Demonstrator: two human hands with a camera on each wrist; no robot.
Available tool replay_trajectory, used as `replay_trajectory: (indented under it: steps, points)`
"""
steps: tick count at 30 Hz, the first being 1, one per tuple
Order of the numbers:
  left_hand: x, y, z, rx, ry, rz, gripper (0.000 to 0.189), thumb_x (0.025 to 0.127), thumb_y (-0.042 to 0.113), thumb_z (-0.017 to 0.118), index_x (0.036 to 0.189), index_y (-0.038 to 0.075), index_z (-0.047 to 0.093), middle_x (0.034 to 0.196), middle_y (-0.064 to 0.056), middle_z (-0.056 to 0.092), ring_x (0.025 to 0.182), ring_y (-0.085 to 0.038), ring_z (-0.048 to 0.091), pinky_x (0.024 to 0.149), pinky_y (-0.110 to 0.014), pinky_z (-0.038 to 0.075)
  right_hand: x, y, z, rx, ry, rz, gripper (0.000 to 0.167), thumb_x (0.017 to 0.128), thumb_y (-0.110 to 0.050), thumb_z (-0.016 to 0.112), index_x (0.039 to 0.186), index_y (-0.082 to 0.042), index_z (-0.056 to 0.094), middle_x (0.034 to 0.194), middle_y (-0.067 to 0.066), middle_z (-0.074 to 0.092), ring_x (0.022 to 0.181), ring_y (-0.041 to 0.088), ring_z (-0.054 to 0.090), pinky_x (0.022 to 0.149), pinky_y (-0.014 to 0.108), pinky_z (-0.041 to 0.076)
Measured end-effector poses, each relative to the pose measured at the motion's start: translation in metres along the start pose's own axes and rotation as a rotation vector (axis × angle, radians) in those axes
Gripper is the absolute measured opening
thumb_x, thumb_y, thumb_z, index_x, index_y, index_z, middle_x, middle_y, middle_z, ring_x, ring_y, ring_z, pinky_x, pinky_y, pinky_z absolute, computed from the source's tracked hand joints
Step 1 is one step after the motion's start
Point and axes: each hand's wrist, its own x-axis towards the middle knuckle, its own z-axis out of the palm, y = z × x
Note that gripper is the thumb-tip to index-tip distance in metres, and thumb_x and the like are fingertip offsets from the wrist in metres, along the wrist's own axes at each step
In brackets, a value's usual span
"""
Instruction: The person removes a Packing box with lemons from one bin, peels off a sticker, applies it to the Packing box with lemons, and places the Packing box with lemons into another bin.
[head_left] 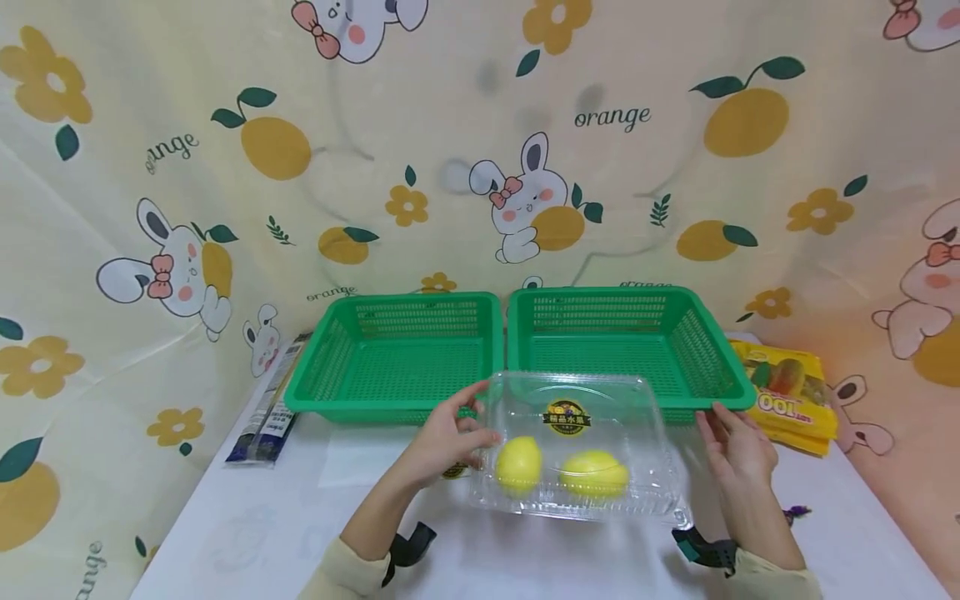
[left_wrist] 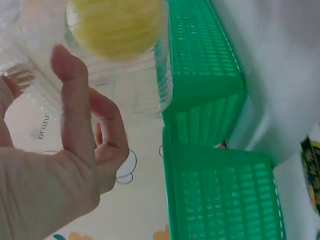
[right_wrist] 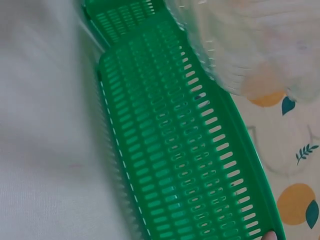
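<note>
A clear plastic clamshell box [head_left: 607,417] with a black-and-gold label is held up in front of the green baskets, tilted toward the head camera. Two yellow lemon-like fruits, one rounder [head_left: 518,464] and one longer [head_left: 595,473], lie inside it. My left hand [head_left: 448,442] grips the box by its left edge, fingers bent against the plastic in the left wrist view. At the front right corner of the right green basket [head_left: 600,293], my right hand [head_left: 738,450] holds the rim; only a fingertip [right_wrist: 270,235] shows in the right wrist view.
The left green basket [head_left: 393,413] stands beside the right one, against a printed cloth backdrop [head_left: 450,125]. A dark packet [head_left: 262,421] lies to its left. Yellow bags [head_left: 791,398] with fruit pictures lie at the right. A small purple item [head_left: 797,512] is behind my right wrist.
</note>
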Motion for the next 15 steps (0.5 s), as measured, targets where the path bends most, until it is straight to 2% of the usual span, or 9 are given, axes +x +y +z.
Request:
replay_trajectory:
  steps: [4,7,9,12,14,15]
  points:
    - [0.009,0.008,0.003,-0.004,-0.023,0.002,0.079,0.088,0.006,0.071,0.155,0.009,0.030,0.110,-0.009,0.042,0.082,-0.014,0.061,0.058,-0.030,0.059,0.001,0.003,-0.002,-0.009,-0.006,-0.012,0.048,0.085,0.004,0.074,0.126,-0.017,0.064,0.107,0.003,0.063,0.109,0.013,0.059,0.088,0.030,0.057]
    - [0.017,0.015,0.008,-0.010,-0.016,0.026,0.079,0.087,0.006,0.072,0.155,0.010,0.031,0.111,-0.010,0.042,0.080,-0.015,0.060,0.058,-0.031,0.060,0.001,0.004,-0.003,0.025,-0.022,-0.019,0.050,0.083,0.004,0.076,0.127,-0.016,0.065,0.109,0.004,0.063,0.110,0.014,0.059,0.088,0.030,0.058]
    - [0.024,0.020,0.013,0.000,0.000,0.054,0.078,0.086,0.007,0.073,0.154,0.011,0.033,0.112,-0.010,0.042,0.080,-0.016,0.060,0.059,-0.033,0.061,0.002,0.004,-0.003,0.012,-0.012,-0.027,0.049,0.082,0.003,0.078,0.125,-0.016,0.065,0.107,0.002,0.067,0.106,0.013,0.063,0.081,0.024,0.059]
    - [0.038,0.025,0.020,0.005,0.028,0.090,0.077,0.085,0.005,0.073,0.152,0.014,0.036,0.112,-0.010,0.042,0.080,-0.015,0.060,0.059,-0.033,0.061,0.002,0.003,-0.001,-0.059,0.021,-0.067,0.044,0.081,0.001,0.079,0.121,-0.015,0.067,0.097,0.001,0.071,0.094,0.012,0.068,0.070,0.022,0.060]
    - [0.048,0.027,0.024,-0.009,0.040,0.104,0.076,0.085,0.004,0.073,0.151,0.015,0.038,0.110,-0.009,0.042,0.078,-0.015,0.059,0.058,-0.031,0.060,0.003,0.004,0.000,-0.141,0.051,-0.111,0.040,0.081,0.000,0.080,0.116,-0.013,0.068,0.091,0.000,0.072,0.086,0.011,0.070,0.067,0.021,0.060]
    - [0.053,0.028,0.026,-0.024,0.041,0.106,0.076,0.085,0.002,0.072,0.151,0.015,0.038,0.109,-0.008,0.042,0.077,-0.014,0.058,0.057,-0.030,0.059,0.003,0.004,0.000,-0.141,0.054,-0.123,0.037,0.082,0.001,0.080,0.114,-0.012,0.068,0.090,0.001,0.071,0.085,0.011,0.070,0.068,0.022,0.060]
